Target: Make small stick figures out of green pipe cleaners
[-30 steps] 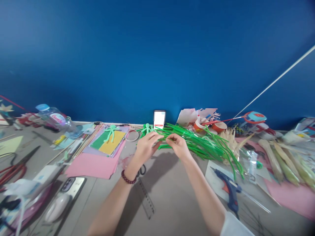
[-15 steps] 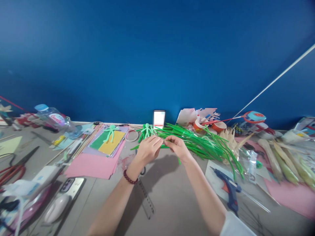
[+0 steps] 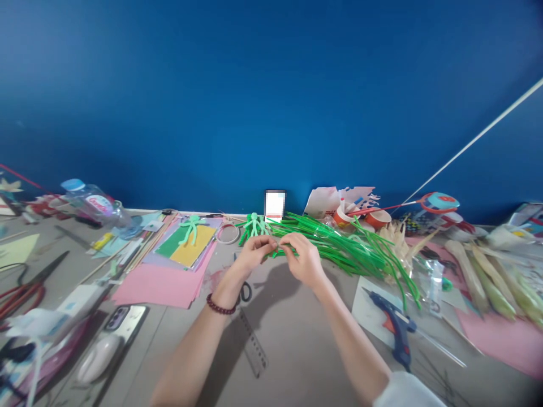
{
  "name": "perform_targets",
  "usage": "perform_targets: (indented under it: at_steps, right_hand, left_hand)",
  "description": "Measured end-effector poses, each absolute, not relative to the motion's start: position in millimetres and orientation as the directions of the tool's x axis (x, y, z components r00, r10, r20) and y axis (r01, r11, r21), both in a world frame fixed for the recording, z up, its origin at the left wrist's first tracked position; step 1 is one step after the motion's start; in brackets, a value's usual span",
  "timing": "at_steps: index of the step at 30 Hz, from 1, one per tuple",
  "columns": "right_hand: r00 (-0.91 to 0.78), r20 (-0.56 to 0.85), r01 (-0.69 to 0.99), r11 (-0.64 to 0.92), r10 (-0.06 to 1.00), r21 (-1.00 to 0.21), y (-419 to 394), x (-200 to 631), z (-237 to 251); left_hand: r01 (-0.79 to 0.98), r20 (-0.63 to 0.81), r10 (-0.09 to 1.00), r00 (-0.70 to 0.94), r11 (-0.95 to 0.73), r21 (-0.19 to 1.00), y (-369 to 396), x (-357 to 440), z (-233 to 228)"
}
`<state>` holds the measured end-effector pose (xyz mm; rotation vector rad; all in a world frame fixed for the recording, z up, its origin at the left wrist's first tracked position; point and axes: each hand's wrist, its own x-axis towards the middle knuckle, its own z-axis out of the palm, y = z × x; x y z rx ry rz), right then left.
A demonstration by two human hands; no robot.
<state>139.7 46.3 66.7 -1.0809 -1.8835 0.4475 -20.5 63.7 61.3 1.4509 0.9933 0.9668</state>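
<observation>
My left hand [image 3: 253, 253] and my right hand [image 3: 304, 259] meet at mid-table, fingertips pinched close together. Between them is a green pipe cleaner [image 3: 270, 255], mostly covered by the fingers. Just behind lies a loose bundle of green pipe cleaners [image 3: 339, 243], spreading to the right. A small light-green figure [image 3: 254, 224] with arms and legs stands beyond my left hand, beside a lit phone screen [image 3: 275, 204]. Below my left wrist are scissors [image 3: 245, 291], partly hidden, and a clear ruler [image 3: 253, 345].
On the left lie pink paper [image 3: 156, 285], a second green figure [image 3: 192, 229], a tape roll [image 3: 228, 233], a plastic bottle [image 3: 95, 202] and a white mouse [image 3: 100, 359]. A blue glue gun [image 3: 392, 325] and corn husks [image 3: 487, 277] lie right. A blue wall [image 3: 271, 102] rises behind.
My left hand has turned and drawn slightly down, showing more of the scissors. Green ends that stuck out left and below the hands no longer show. My right hand has shifted slightly left.
</observation>
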Motion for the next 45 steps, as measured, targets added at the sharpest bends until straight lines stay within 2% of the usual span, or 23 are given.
perform_targets:
  at_steps: [2,6,12,15,18,22,25,28,35,40,45]
  right_hand:
    - [-0.201,0.463,0.450,0.501,0.863,-0.739,47.8,138.5,66.5]
    - [-0.148,0.322,0.305,0.353,0.935,-0.885,53.8,140.7,65.5]
    - [-0.119,0.197,0.220,0.219,0.973,-0.951,58.4,145.4,63.8]
    - [-0.108,0.173,0.197,0.192,0.979,-0.961,58.4,144.8,63.1]
    - [-0.095,0.120,0.155,0.134,0.988,-0.979,58.5,144.1,62.0]
    - [-0.055,0.025,0.107,0.031,0.998,-0.994,58.7,143.4,60.8]
    - [-0.034,-0.055,0.047,-0.053,0.998,-0.997,58.9,142.9,59.8]
    - [-0.044,-0.122,-0.008,-0.122,0.992,-0.993,59.1,143.4,59.5]
    - [-0.092,-0.107,-0.015,-0.109,0.990,-0.994,57.9,146.2,64.7]
    - [-0.116,-0.127,-0.044,-0.133,0.985,-0.990,60.0,148.5,61.2]
    - [-0.117,-0.145,-0.017,-0.148,0.983,-0.989,61.6,151.4,60.2]
  left_hand:
    - [0.079,0.004,0.931,0.366,-0.035,0.996,64.8,-25.5,63.5]
    - [0.198,0.111,0.918,0.381,-0.199,0.960,63.2,-30.4,71.9]
    - [0.292,0.265,0.913,0.310,-0.357,0.887,57.3,-27.7,81.0]
    - [0.365,0.359,0.881,0.307,-0.458,0.811,54.6,-26.4,81.6]
    - [0.489,0.438,0.832,0.340,-0.554,0.674,53.4,-26.2,78.8]
    - [0.653,0.543,0.717,0.437,-0.668,0.356,54.6,-25.0,72.5]
    - [0.707,0.602,0.615,0.510,-0.698,0.114,56.4,-22.6,68.9]
    - [0.719,0.649,0.541,0.535,-0.695,-0.013,56.9,-20.6,66.5]
    - [0.650,0.710,0.389,0.586,-0.749,-0.126,55.2,-19.5,58.5]
    - [0.677,0.726,0.412,0.551,-0.729,-0.101,56.1,-19.2,53.2]
    - [0.663,0.715,0.381,0.586,-0.733,-0.154,57.3,-18.5,53.6]
